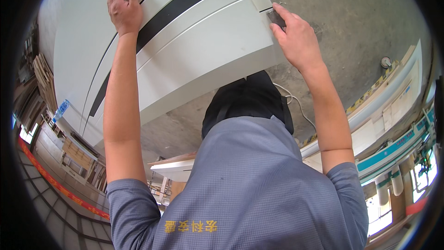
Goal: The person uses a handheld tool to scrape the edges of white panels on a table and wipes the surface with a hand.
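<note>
A large white door-like panel (199, 49) with a broad black stripe (185, 6) and thin dark grooves lies in front of me. My left hand (125, 12) rests on its face at the upper left, fingers extended and slightly apart, beside the black stripe. At the panel's right end, my right hand (297, 37) pinches a small dark grey piece (276, 18) between thumb and fingers. This piece is against the end edge, next to a narrow dark slit. Its exact kind is partly hidden by the fingers.
A clear plastic bottle (61, 110) lies on the panel's far left part. Concrete floor (342, 5) shows to the right, with a white cable (296, 99) and a small round object (386, 62). White panels (393, 106) and a teal machine (386, 153) stand at the right; boards (44, 76) lean left.
</note>
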### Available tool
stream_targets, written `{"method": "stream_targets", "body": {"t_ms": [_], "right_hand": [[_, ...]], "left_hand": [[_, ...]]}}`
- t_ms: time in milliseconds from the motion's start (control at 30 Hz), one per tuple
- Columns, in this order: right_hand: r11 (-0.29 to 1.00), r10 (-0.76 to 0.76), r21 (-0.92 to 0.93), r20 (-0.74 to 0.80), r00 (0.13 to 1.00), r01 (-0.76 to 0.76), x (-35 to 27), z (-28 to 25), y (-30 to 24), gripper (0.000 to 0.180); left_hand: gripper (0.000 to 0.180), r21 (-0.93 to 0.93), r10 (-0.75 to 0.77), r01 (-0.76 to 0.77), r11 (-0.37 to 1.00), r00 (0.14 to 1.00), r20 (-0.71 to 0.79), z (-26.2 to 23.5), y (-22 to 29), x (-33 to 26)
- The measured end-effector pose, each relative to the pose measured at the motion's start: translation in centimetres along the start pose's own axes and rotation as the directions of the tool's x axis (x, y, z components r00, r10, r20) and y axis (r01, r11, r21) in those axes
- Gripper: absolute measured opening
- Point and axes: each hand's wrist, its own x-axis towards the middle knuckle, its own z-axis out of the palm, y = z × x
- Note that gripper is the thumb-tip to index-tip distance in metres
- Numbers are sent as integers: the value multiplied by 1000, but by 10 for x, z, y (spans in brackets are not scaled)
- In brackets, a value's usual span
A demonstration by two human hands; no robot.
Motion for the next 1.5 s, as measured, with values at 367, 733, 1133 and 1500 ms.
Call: {"method": "stream_targets", "body": {"t_ms": [367,733,1133,1500], "right_hand": [[998,8,60,5,1000,-8,2,0,-1,51],[931,-32,336,-319,947,145,-5,8,28,53],[987,19,163,-110,994,-1,-4,11,0,49],[983,-93,147,-133,987,112,2,15,17,51]], "left_hand": [[50,19,52,-51,999,998,-33,2,-7,-1],[52,17,35,-35,999,999,-6,0,-4,1],[54,15,21,-21,1000,1000,9,-1,-4,2],[53,19,29,-29,999,1000,8,-1,-4,1]]}}
